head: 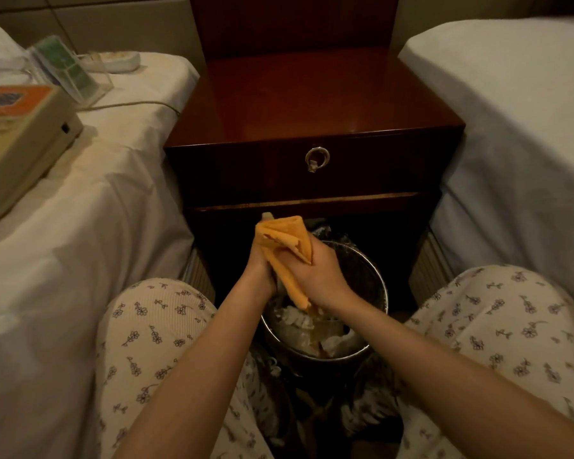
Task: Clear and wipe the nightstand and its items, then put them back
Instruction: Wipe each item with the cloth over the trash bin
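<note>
My left hand (260,271) and right hand (317,274) clasp orange cloth (280,238) between them, fingers curled round it. Metal bin (380,286) directly under grip. Nightstand (312,104) just beyond grip; clear holder (68,66) on bed (113,193), far left of grip.

Bedroom; nightstand (312,104) between two beds (80,200)
</note>
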Available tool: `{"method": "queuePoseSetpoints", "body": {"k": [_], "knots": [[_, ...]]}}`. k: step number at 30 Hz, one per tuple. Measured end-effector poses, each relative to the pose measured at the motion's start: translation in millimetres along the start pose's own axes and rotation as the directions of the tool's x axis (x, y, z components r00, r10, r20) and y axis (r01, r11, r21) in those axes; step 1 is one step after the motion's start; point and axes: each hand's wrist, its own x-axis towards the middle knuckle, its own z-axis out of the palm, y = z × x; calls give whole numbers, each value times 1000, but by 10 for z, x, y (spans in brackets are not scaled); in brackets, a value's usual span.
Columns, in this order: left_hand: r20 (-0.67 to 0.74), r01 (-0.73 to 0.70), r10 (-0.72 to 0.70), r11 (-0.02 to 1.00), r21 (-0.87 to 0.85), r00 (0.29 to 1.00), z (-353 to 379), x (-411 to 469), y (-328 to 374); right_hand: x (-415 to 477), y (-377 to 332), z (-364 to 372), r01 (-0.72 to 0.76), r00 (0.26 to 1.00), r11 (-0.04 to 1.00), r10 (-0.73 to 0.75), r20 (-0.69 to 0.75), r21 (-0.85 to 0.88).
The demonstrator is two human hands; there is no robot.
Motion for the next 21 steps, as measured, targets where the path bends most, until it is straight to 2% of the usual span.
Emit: {"method": "queuePoseSetpoints", "body": {"k": [2,5,7,10,14,21], "knots": [[20,-22,24,998,-54,1000,-15,7,-3,-32,28,48,-54,998,991,57,-19,122],[-7,-9,9,1000,3,1000,-17,-28,-34,-5,89,71,-205,969,937,236,-78,284],[-23,0,0,1000,18,1000,5,-53,-51,40,137,51,-295,934,894,344,-94,338],[-34,-10,11,1000,13,999,7,-35,-70,38,197,71,-325,915,862,390,-100,389],[-35,-38,37,999,-23,999,-25,-26,-47,37,227,88,-296,926,892,356,-127,343],[-56,-45,42,998,-54,998,-7,-48,-32,47,285,20,-333,907,922,370,-200,196]]}}
